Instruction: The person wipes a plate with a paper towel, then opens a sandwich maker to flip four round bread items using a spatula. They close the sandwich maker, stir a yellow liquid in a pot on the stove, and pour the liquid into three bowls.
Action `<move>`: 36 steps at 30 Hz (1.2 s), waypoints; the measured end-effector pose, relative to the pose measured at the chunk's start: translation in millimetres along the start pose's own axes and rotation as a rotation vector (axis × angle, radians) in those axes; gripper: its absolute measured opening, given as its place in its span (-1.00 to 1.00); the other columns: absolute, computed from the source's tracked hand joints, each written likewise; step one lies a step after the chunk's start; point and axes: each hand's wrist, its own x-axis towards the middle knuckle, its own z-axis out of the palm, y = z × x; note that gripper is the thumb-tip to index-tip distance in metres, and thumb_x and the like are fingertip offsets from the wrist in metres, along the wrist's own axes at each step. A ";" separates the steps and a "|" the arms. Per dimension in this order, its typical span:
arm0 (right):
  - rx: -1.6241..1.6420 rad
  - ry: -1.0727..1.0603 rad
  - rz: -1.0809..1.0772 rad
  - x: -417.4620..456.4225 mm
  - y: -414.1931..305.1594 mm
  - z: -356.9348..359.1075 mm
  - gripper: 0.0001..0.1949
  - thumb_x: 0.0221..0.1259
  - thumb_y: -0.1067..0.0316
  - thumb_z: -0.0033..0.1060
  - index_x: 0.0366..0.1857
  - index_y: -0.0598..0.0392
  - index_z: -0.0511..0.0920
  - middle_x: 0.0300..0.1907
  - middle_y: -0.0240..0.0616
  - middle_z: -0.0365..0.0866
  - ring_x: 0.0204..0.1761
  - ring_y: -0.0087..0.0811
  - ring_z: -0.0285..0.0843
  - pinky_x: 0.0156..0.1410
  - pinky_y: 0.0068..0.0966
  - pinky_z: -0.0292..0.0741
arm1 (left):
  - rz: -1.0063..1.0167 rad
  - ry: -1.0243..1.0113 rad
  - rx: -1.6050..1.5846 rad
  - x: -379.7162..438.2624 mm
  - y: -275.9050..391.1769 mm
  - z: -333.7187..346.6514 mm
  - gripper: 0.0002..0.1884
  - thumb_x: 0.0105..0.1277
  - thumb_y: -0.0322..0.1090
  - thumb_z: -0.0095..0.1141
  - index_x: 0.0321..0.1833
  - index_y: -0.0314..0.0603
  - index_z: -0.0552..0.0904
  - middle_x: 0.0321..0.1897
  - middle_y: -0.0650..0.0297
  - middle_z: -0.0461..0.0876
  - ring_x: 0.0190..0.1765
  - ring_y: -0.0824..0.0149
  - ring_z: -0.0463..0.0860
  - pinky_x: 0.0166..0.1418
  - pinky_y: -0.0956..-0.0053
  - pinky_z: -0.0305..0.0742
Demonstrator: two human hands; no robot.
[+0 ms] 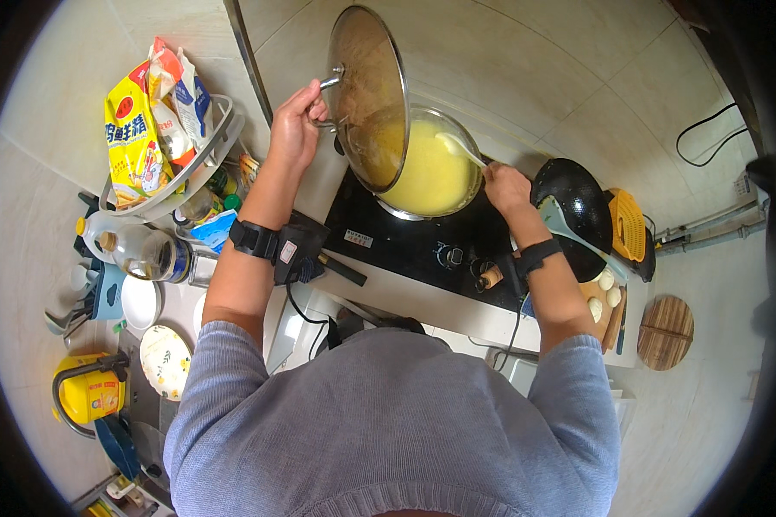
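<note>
A metal pot (pixel 476 189) stands on the black glass gas stove (pixel 388 227), filled with a thick yellow liquid (pixel 430 174). My left hand (pixel 299 123) grips the metal handle of a round glass lid (pixel 370 84), which it holds tilted on edge over the pot's left side. Droplets or steam cloud the glass. The pale handle of a ladle or spoon (pixel 472 154) is in my right hand (pixel 507 186); its head dips into the yellow liquid near the far rim. Part of the pot is seen only through the lid.
Right of the stove are a black wok (pixel 572 194), a pale spatula (pixel 559 220), a yellow plastic basket (pixel 626 223) and dough pieces (pixel 613 296) on a wooden board. Seasoning bags (pixel 132 142) fill a rack at left, above bottles (pixel 149 252) and plates (pixel 165 362).
</note>
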 end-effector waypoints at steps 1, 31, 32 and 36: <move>0.029 -0.021 0.018 -3.9 3.2 1.7 -0.68 0.24 0.07 -0.08 -0.24 0.06 0.59 -0.24 -0.05 0.62 -0.13 -0.06 0.56 -0.05 -0.18 0.49 | 0.002 0.007 -0.013 -0.5 -0.1 0.7 -0.77 0.33 -0.30 0.04 -0.49 -0.19 0.43 -0.59 0.41 0.24 -0.49 0.50 0.20 -0.31 0.58 0.15; 0.033 0.154 -0.140 27.7 -24.0 9.0 -0.74 0.23 0.13 -0.01 -0.31 0.07 0.59 -0.33 -0.06 0.63 -0.22 -0.08 0.59 -0.16 -0.22 0.51 | -0.020 -0.003 -0.010 5.3 -1.5 -13.4 -0.81 0.36 -0.27 0.00 -0.41 -0.15 0.40 -0.55 0.40 0.24 -0.48 0.48 0.22 -0.28 0.55 0.19; 0.007 0.200 -0.180 29.9 -14.6 11.9 -0.76 0.20 0.14 -0.01 -0.31 0.06 0.58 -0.26 -0.08 0.62 -0.18 -0.07 0.59 -0.12 -0.19 0.52 | -0.023 -0.009 -0.010 5.2 -2.0 -13.2 -0.81 0.35 -0.27 0.00 -0.41 -0.15 0.40 -0.55 0.40 0.24 -0.48 0.49 0.22 -0.28 0.55 0.19; -0.150 0.011 -0.154 11.0 -1.0 -6.8 -0.75 0.16 0.17 -0.01 -0.23 0.02 0.60 -0.17 -0.10 0.62 -0.12 -0.10 0.58 -0.05 -0.22 0.51 | -0.032 -0.014 -0.007 5.5 -3.0 -14.8 -0.81 0.35 -0.27 0.00 -0.41 -0.15 0.39 -0.55 0.40 0.23 -0.49 0.49 0.21 -0.28 0.55 0.19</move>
